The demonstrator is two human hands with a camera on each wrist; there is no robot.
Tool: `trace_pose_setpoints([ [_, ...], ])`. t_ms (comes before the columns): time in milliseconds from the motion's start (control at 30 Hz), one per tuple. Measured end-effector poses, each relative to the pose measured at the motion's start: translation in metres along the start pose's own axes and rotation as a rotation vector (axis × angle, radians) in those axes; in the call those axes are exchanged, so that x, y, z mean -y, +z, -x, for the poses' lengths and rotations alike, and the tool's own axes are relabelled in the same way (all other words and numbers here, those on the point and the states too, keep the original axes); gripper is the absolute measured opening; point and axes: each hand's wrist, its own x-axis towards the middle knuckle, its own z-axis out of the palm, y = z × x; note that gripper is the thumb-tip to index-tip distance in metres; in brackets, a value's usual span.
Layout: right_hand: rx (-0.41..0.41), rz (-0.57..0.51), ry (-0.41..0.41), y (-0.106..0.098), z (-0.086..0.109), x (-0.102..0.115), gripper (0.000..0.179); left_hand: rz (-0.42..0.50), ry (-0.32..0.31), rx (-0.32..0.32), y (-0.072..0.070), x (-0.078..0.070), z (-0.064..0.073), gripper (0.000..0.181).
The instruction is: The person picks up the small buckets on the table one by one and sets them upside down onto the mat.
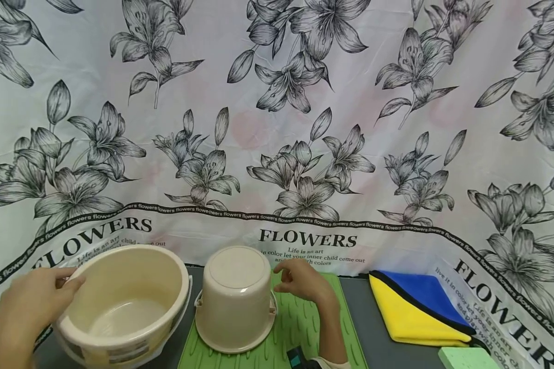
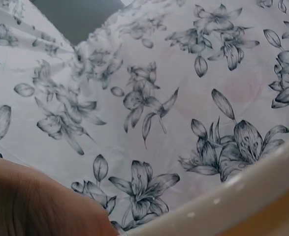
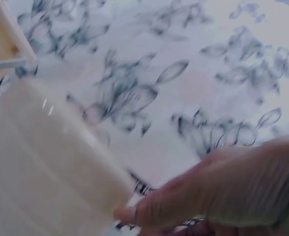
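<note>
At the left of the head view, a large cream bucket [image 1: 129, 297] leans with its mouth toward me. My left hand [image 1: 32, 302] pinches its rim at the left side; in the left wrist view only a curve of that rim [image 2: 208, 209] shows near the hand [image 2: 41, 206]. A smaller cream bucket [image 1: 235, 302] stands upside down on a green mat [image 1: 323, 318]. Just right of its base is my right hand [image 1: 304, 282], fingers loosely bent. The right wrist view has the thumb right at the edge of the small bucket [image 3: 46, 162].
A folded blue and yellow cloth [image 1: 415, 307] lies on the grey table [image 1: 357, 297] to the right of the mat. Nearer to me is a light green block [image 1: 466, 357]. A flower-printed curtain [image 1: 240, 169] hangs behind everything and reaches down to the table.
</note>
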Motion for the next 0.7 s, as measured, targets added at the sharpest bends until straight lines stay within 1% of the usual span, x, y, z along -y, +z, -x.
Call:
trace_pose_setpoints([
  [67, -0.052, -0.048, -0.056, -0.001, 0.002, 0.008, 0.031, 0.013, -0.058, -0.059, -0.004, -0.006, 0.007, 0.054],
  [167, -0.106, -0.159, -0.150, -0.003, 0.003, 0.026, 0.029, 0.041, -0.141, -0.156, -0.009, -0.019, 0.017, 0.054],
  [233, -0.152, -0.250, -0.214, -0.001, 0.002, 0.043, 0.029, 0.053, -0.199, -0.183, -0.014, -0.032, 0.024, 0.056],
  [333, -0.219, -0.413, -0.274, 0.004, 0.000, 0.070, 0.032, 0.103, -0.228, -0.258, -0.018, -0.048, 0.034, 0.054],
  [400, -0.260, -0.515, -0.304, 0.009, -0.002, 0.087, 0.035, 0.175, -0.206, -0.332, -0.019, -0.055, 0.040, 0.052],
  [467, -0.276, -0.602, -0.334, 0.013, -0.002, 0.101, 0.040, 0.289, -0.183, -0.402, -0.018, -0.058, 0.045, 0.049],
  [533, -0.287, -0.653, -0.381, 0.016, 0.000, 0.110, 0.043, 0.390, -0.167, -0.439, -0.017, -0.062, 0.050, 0.048],
  [600, -0.287, -0.684, -0.425, 0.018, 0.003, 0.117, 0.045, 0.453, -0.137, -0.455, -0.016, -0.066, 0.055, 0.047],
  [667, -0.288, -0.704, -0.450, 0.016, 0.008, 0.122, 0.045, 0.472, -0.106, -0.436, -0.017, -0.071, 0.058, 0.049],
  [700, -0.294, -0.714, -0.462, 0.015, 0.011, 0.125, 0.045, 0.442, -0.094, -0.432, -0.018, -0.074, 0.060, 0.050],
])
